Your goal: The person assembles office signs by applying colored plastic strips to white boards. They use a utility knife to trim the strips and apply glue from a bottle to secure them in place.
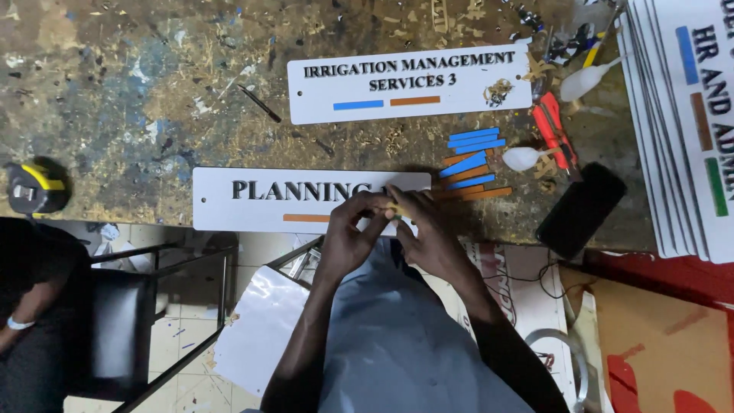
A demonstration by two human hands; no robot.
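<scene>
Both my hands meet over the near white sign plate point(229, 200), which carries black lettering and an orange strip point(306, 218). My left hand point(352, 233) and my right hand point(427, 233) pinch a small tan strip point(396, 208) between their fingertips, just above the plate's right end. A loose pile of blue and orange strips point(470, 164) lies right of my hands. A second white sign plate point(409, 80), with a blue and an orange strip on it, rests farther back.
A stack of white sign plates point(680, 115) fills the right edge. A black phone point(581, 208), a red cutter point(552, 126), two white glue bottles point(527, 157) and a tape measure point(34, 187) lie on the worn bench. Another person's arm point(27, 306) is at left.
</scene>
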